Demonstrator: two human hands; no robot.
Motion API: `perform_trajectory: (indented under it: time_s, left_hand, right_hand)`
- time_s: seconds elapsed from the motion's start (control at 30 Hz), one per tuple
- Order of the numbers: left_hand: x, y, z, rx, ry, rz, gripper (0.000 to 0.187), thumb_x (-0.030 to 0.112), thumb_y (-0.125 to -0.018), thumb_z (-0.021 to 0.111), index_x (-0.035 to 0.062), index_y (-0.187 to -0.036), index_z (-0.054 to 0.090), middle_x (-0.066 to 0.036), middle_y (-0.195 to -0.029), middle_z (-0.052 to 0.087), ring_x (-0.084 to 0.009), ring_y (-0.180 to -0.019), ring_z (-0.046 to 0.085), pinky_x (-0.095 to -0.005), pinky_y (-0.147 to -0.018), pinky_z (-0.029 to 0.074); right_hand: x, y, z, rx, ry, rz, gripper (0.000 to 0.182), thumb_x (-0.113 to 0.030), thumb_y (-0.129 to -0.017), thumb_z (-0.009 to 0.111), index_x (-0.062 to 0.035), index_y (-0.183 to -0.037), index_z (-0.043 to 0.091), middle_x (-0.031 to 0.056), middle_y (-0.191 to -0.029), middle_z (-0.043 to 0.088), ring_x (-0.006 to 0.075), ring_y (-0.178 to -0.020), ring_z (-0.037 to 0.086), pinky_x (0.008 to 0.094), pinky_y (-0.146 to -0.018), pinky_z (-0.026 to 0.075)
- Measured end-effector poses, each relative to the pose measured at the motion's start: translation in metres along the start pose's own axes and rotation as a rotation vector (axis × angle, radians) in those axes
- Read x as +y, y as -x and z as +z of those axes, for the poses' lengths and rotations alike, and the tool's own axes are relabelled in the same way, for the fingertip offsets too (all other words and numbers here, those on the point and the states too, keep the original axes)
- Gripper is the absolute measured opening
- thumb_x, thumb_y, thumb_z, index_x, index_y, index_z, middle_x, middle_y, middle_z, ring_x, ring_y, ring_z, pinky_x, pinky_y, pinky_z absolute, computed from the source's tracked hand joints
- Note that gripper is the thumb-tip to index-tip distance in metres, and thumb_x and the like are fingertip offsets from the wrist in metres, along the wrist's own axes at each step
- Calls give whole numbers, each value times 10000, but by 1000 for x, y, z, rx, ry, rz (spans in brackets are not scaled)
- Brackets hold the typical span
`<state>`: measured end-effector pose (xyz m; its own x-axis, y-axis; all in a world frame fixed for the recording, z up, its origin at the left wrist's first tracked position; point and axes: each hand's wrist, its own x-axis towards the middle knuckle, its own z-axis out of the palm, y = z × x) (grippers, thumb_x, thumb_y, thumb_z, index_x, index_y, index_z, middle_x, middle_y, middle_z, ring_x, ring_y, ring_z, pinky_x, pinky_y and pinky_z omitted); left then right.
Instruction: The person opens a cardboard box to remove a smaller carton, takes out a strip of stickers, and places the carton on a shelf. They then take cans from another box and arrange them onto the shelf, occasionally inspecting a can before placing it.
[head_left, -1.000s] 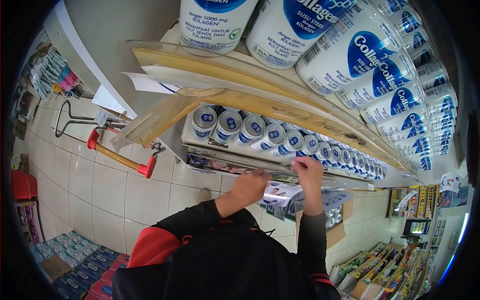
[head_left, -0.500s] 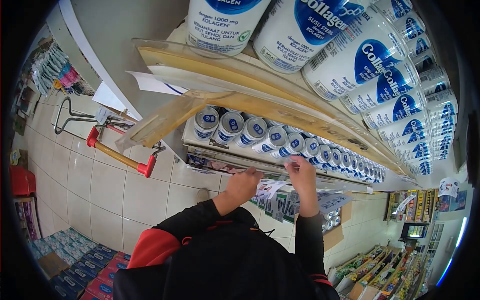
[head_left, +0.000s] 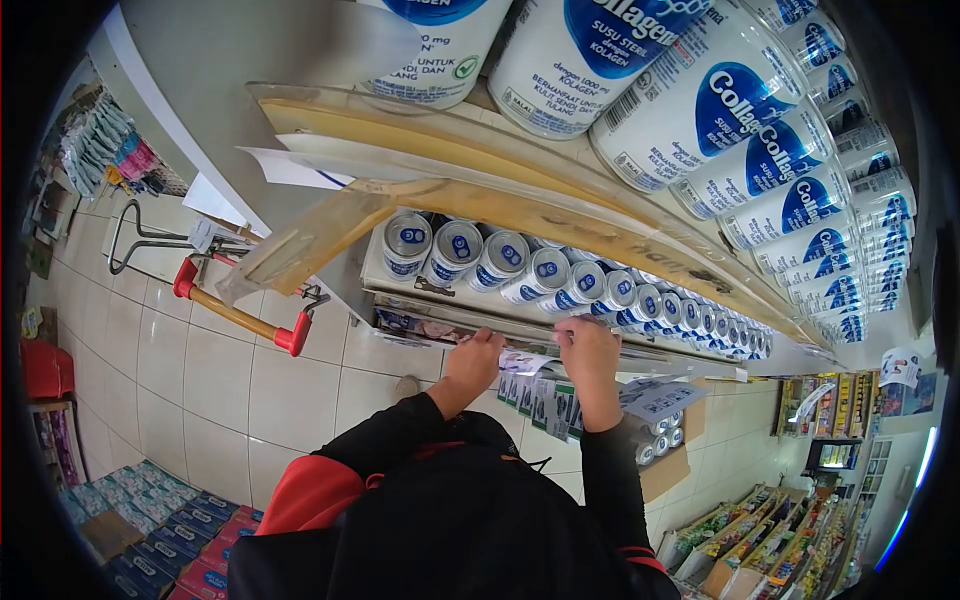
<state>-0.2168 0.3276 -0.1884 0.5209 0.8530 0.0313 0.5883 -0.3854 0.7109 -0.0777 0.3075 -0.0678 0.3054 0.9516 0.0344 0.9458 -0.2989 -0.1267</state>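
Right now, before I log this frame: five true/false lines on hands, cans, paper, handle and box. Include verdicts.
1. The left hand and right hand are near the front edge of the lower shelf. True.
2. The small cans on that shelf lie on their sides. False: they stand upright, lids up.
3. A printed paper shows between the hands. True.
4. The handle on the left is all green. False: it has a yellow bar with red ends.
5. The cardboard box beside the right sleeve holds only shoes. False: cans show in it.
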Motion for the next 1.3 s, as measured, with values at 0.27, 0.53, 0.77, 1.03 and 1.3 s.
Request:
perform_trajectory:
  time_s: [0.27,0.53,0.77,1.03,1.3]
  left_hand:
    - [-12,-3,7,-7,-8,-43,166,133,-739,529,90,-899,528,-116,-863,537,-318,-666,571,-394,-571,478]
    - [-22,3,5,-63,-13,-73,313,106,-714,528,91,-1016,446,-141,-951,506,-351,-720,560,-426,-614,469]
    - [-30,12,-3,-8,-20,-139,387,100,-665,537,86,-1040,444,-178,-957,510,-356,-812,536,-430,-666,456]
    - [-102,47,2,21,-90,-152,323,92,-653,584,68,-973,557,-153,-958,543,-304,-956,488,-363,-812,409]
    - [-198,158,26,13,75,-832,239,143,-679,485,19,-849,598,-115,-601,581,-215,-482,562,-315,-464,454]
  right_hand:
    - [7,5,27,171,139,-92,49,-151,-635,598,-129,-677,607,19,-790,597,254,-830,540,419,-728,301]
    - [2,6,21,238,240,-210,45,-131,-650,544,-107,-663,579,5,-695,555,221,-818,493,406,-694,269]
    - [1,20,10,259,220,-214,132,-145,-640,568,-122,-768,593,-1,-796,546,210,-847,481,413,-723,263]
    - [104,98,-83,374,-437,-102,285,-161,-637,674,-72,-894,587,60,-849,564,235,-803,530,354,-674,404]
    - [278,222,-66,321,-319,751,256,-137,-656,644,-33,-884,592,113,-756,611,214,-638,592,302,-567,452]
